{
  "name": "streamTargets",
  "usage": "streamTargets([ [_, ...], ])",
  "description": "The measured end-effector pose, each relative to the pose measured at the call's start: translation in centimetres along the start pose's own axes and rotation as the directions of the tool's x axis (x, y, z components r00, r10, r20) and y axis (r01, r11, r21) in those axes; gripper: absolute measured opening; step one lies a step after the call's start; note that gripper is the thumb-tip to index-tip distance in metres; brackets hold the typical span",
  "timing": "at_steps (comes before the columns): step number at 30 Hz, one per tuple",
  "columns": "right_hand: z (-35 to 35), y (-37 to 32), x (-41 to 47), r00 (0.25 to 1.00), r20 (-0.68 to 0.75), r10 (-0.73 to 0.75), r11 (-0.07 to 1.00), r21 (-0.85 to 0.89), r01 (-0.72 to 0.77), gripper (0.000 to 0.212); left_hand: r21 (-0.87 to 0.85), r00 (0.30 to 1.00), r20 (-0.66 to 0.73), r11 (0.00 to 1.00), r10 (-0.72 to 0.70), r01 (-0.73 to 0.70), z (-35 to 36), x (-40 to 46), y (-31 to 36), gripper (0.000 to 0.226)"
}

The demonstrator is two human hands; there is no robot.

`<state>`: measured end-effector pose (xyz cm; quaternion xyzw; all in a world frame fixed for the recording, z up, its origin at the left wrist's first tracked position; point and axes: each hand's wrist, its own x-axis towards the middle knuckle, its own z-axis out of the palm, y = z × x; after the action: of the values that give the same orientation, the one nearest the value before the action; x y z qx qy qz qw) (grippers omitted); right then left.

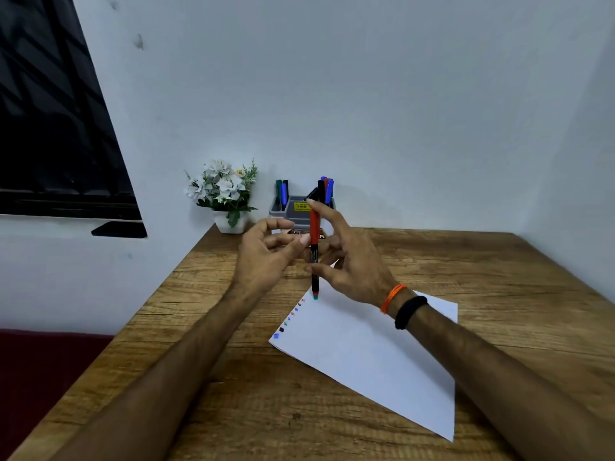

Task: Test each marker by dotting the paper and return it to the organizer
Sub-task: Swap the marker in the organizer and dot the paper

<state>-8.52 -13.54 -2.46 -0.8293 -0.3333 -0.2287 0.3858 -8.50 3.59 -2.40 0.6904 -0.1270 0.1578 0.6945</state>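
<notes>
- Marker (314, 247) stands upright between both hands, its green end just above the paper (372, 354).
- Right grip (346, 257) clamps its barrel; left grip (266, 251) touches its red cap with a fingertip, fingers loosely curled.
- Organizer (299, 212) sits beyond the grips on the surface (499, 261).

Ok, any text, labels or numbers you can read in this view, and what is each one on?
"49.00": second line of the yellow sticker on the grey organizer; the lines above and below it are too small to read.
Print on the held marker barrel: blurred, unreadable.
Partial letter, maybe "P", on an object behind the right hand: uncertain.
</notes>
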Motion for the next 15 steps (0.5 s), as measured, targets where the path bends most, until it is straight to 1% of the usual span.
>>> streamTargets([
  [1, -0.2, 0.0, 0.1, 1.0, -0.005, 0.018, 1.0, 0.001, -0.018, 0.097, 0.057, 1.0, 0.001, 0.998, -0.001, 0.001, -0.2, 0.1, -0.3, 0.032],
  [3, -0.7, 0.2, 0.6, 0.999, -0.017, 0.05, 0.999, 0.008, -0.05, 0.096, 0.277, 0.999, 0.011, 0.96, 0.034, -0.035, -0.8, 0.3, -1.1, 0.028],
  [4, -1.0, 0.3, 1.0, 0.998, -0.025, 0.064, 0.998, 0.007, -0.063, 0.095, 0.414, 0.998, 0.033, 0.908, 0.056, -0.064, -1.2, 0.3, -1.5, 0.027],
  [5, -1.4, 0.4, 1.6, 0.996, -0.036, 0.081, 0.997, -0.002, -0.081, 0.095, 0.542, 0.995, 0.069, 0.835, 0.065, -0.093, -1.5, 0.4, -2.0, 0.028],
  [7, -2.2, 1.0, 3.1, 0.989, -0.072, 0.126, 0.991, -0.024, -0.128, 0.094, 0.735, 0.986, 0.165, 0.663, 0.029, -0.143, -2.2, 0.6, -2.9, 0.039],
  [8, -2.6, 1.4, 4.0, 0.985, -0.096, 0.142, 0.988, -0.042, -0.146, 0.095, 0.79, 0.979, 0.206, 0.59, -0.001, -0.166, -2.4, 0.8, -3.4, 0.046],
  [10, -3.3, 2.2, 5.7, 0.98, -0.141, 0.144, 0.985, -0.074, -0.155, 0.096, 0.837, 0.963, 0.265, 0.509, -0.055, -0.201, -2.7, 1.1, -4.5, 0.054],
  [13, -4.2, 3.6, 7.9, 0.969, -0.194, 0.151, 0.981, -0.089, -0.17, 0.098, 0.868, 0.945, 0.295, 0.453, -0.141, -0.203, -2.7, 1.5, -5.5, 0.055],
  [15, -4.5, 4.6, 9.1, 0.962, -0.223, 0.155, 0.978, -0.105, -0.182, 0.097, 0.882, 0.947, 0.282, 0.431, -0.155, -0.192, -2.7, 1.7, -6.0, 0.056],
])
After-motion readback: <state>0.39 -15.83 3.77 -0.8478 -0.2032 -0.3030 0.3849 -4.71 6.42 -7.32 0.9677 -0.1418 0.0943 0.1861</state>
